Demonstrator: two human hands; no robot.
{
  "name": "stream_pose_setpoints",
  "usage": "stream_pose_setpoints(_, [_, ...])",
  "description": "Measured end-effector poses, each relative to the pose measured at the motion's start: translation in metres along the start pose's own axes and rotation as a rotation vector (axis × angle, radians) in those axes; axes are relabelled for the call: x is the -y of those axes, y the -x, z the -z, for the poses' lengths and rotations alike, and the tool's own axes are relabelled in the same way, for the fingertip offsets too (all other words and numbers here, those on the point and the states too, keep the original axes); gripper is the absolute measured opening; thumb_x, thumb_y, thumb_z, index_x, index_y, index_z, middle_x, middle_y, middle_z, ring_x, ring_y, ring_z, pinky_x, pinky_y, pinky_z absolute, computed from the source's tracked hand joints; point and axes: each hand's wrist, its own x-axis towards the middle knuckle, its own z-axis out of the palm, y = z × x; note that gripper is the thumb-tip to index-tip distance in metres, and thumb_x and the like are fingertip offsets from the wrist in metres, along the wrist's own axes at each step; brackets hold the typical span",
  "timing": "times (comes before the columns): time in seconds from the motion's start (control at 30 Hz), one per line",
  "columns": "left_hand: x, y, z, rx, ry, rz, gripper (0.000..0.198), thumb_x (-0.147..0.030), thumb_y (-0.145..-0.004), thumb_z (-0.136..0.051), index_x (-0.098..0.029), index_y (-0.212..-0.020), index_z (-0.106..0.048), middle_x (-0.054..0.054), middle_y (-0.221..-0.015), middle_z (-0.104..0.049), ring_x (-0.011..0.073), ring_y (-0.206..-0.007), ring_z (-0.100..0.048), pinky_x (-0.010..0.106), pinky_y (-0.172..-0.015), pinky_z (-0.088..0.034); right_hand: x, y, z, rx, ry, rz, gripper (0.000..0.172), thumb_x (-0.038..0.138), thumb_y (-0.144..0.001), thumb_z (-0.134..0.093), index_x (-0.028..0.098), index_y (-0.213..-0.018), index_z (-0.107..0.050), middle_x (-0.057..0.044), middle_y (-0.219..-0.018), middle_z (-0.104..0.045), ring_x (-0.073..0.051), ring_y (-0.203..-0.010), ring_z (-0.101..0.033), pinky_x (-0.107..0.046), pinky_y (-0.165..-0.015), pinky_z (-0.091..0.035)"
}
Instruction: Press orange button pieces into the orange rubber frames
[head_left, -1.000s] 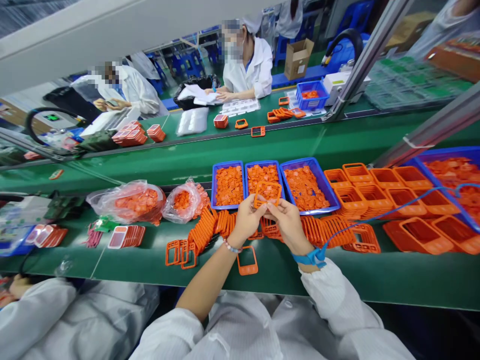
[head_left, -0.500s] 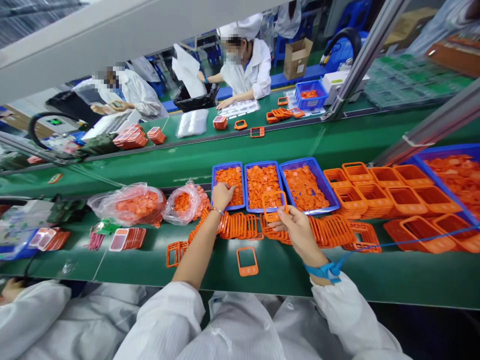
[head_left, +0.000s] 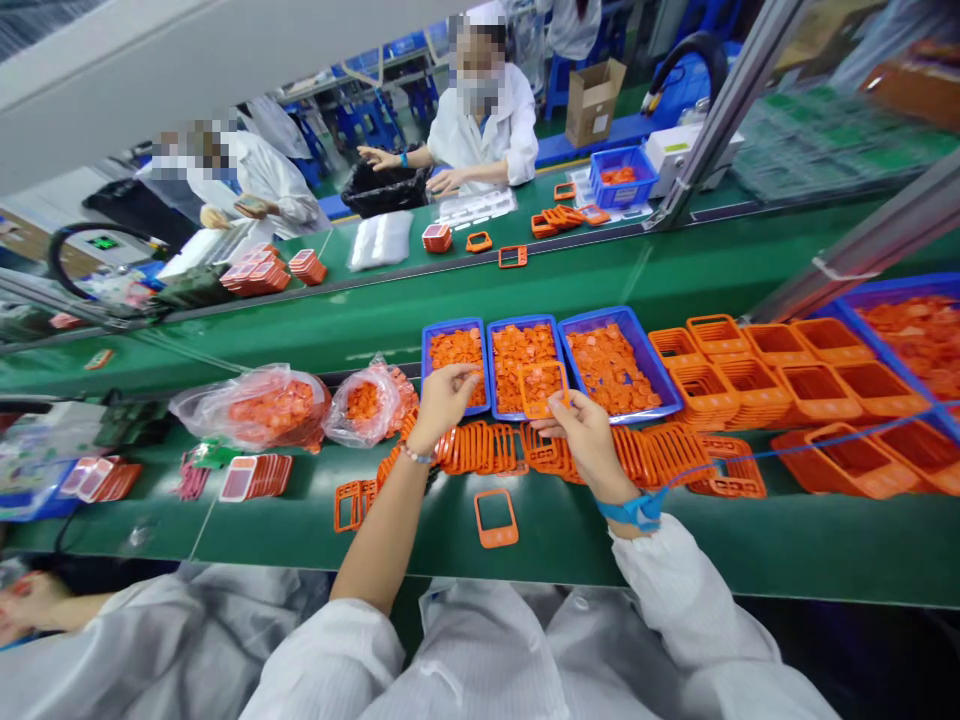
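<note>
Right hand (head_left: 589,450) pinches orange frame (head_left: 541,388) over blue tray (head_left: 521,321); left hand (head_left: 442,405) seemingly empty, half-open above another tray (head_left: 452,325).

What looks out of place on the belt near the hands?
One orange frame lies flat and alone on the green belt, below the right hand, apart from the overlapping row of frames. It looks stray, though no damage shows.

This is a factory workroom, I think: a green conveyor belt (head_left: 555,560) carries rows of orange plastic frames (head_left: 667,455), and at twelve o'clock one worker in white coat (head_left: 480,130) is beyond it.
</note>
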Motion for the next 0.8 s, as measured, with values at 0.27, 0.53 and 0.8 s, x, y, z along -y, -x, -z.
stream_pose_setpoints(0.27, [-0.048,0.039,-0.005,0.126,0.098,-0.232,0.013,-0.019,-0.087,-0.068,-0.019,-0.098,-0.075,0.0,-0.074,-0.071,0.0091,-0.052,-0.05,0.024,-0.06,-0.044,0.0,-0.005,-0.022,0.033,-0.021,0.063,0.051,0.064,-0.068,-0.078,0.021,-0.086,-0.057,0.003,-0.068,-0.066,-0.017,-0.06,-0.074,-0.021,-0.05,-0.056])
stream_pose_setpoints(0.53, [-0.053,0.044,-0.014,-0.046,0.049,-0.269,0.009,-0.019,-0.087,-0.066,-0.02,-0.089,-0.075,0.003,-0.08,-0.067,0.012,-0.063,-0.057,0.028,-0.069,-0.049,0.005,0.005,-0.025,0.032,0.017,0.134,0.046,0.061,-0.072,-0.076,0.021,-0.086,-0.059,0.003,-0.058,-0.066,-0.015,-0.051,-0.068,-0.022,-0.048,-0.052])
stream_pose_setpoints(0.8, [-0.054,0.056,-0.045,0.137,0.798,0.036,0.037,-0.049,-0.097,-0.048,-0.015,-0.098,-0.062,0.007,-0.086,-0.068,0.0138,-0.064,-0.06,0.028,-0.06,-0.051,0.006,0.014,-0.032,0.046,0.015,0.172,0.036,0.056,-0.078,-0.072,0.022,-0.085,-0.06,0.004,-0.05,-0.063,-0.014,-0.042,-0.059,-0.023,-0.044,-0.047])
